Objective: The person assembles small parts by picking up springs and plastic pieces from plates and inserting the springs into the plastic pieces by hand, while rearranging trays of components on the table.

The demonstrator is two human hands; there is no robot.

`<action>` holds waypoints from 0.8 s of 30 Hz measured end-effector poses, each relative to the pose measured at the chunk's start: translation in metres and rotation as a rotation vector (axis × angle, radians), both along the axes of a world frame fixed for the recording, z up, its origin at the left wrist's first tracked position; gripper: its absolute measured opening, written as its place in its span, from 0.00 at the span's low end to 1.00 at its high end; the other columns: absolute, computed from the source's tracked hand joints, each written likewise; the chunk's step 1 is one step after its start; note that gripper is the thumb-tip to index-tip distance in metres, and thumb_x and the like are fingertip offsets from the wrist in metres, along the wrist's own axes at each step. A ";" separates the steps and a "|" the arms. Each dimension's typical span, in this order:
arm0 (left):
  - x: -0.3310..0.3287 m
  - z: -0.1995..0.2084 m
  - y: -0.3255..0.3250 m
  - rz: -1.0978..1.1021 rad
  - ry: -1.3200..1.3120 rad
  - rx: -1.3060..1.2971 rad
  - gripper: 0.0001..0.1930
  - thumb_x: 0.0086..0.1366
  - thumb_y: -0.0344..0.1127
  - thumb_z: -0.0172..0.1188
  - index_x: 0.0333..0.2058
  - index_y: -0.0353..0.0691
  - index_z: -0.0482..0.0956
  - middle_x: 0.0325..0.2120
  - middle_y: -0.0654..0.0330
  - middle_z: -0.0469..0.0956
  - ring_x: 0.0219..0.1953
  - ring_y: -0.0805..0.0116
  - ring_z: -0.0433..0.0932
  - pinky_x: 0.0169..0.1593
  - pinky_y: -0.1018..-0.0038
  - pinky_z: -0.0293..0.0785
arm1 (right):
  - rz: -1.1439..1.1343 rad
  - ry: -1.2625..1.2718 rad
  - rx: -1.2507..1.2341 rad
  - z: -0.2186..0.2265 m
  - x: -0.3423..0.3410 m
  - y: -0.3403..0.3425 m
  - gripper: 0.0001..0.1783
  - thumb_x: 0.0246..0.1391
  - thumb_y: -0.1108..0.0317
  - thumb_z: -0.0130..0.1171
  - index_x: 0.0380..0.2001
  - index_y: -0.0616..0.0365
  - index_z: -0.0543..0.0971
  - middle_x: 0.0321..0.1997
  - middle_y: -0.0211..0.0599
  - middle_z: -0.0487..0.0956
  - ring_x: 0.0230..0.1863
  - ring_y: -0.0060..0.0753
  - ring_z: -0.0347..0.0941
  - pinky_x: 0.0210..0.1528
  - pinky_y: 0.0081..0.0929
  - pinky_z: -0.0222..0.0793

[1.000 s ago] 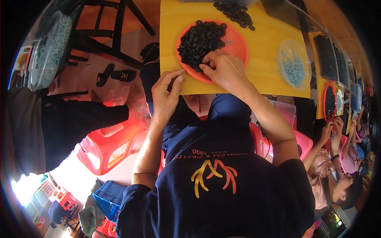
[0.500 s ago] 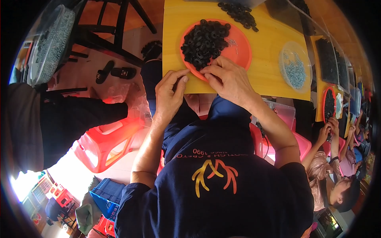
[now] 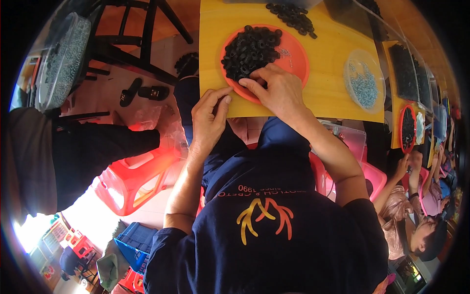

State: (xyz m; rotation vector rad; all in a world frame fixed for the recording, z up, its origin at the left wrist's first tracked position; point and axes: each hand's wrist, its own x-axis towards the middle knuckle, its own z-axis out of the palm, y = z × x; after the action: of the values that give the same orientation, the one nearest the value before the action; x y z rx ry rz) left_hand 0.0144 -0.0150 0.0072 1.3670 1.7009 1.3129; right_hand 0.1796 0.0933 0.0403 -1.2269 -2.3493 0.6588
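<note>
Yellow table (image 3: 325, 93): right hand (image 3: 280, 90) curled down at black pieces (image 3: 250, 49).

Black pieces (image 3: 250, 49) look matt, orange plate (image 3: 295, 66) smooth plastic.

The right hand (image 3: 281, 90) reaches into a round orange-red tray (image 3: 297, 63), fingertips at its heap of short black cylindrical pieces (image 3: 249, 51); the left hand (image 3: 206, 115) is just beside the rim; a clear round dish (image 3: 360, 59) of small silvery pieces (image 3: 363, 89) stands farther right on the yellow tabletop (image 3: 328, 95)
</note>
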 end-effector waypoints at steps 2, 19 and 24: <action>0.000 0.000 0.000 -0.003 -0.002 0.011 0.11 0.66 0.25 0.58 0.46 0.36 0.82 0.30 0.59 0.77 0.30 0.72 0.75 0.37 0.77 0.71 | -0.004 0.026 0.018 -0.003 -0.002 -0.001 0.15 0.55 0.54 0.65 0.32 0.55 0.85 0.30 0.35 0.80 0.30 0.43 0.79 0.30 0.38 0.73; 0.030 0.028 0.009 -0.168 -0.269 0.155 0.12 0.62 0.25 0.65 0.46 0.34 0.81 0.35 0.60 0.76 0.33 0.76 0.77 0.39 0.79 0.75 | 0.240 0.561 -0.240 0.005 0.039 -0.019 0.09 0.53 0.76 0.67 0.39 0.63 0.81 0.32 0.35 0.77 0.30 0.26 0.75 0.30 0.22 0.70; 0.028 0.025 0.006 -0.250 -0.231 0.059 0.10 0.64 0.22 0.63 0.45 0.32 0.79 0.40 0.59 0.75 0.37 0.75 0.79 0.41 0.81 0.75 | 0.290 0.490 0.041 0.004 0.047 -0.023 0.09 0.50 0.77 0.68 0.37 0.62 0.82 0.33 0.38 0.78 0.32 0.38 0.79 0.33 0.28 0.75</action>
State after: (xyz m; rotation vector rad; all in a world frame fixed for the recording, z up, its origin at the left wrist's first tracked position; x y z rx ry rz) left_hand 0.0420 -0.0092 0.0319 1.3535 1.3032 1.3278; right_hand 0.2264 0.0708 0.0440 -0.6160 -2.1164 0.8838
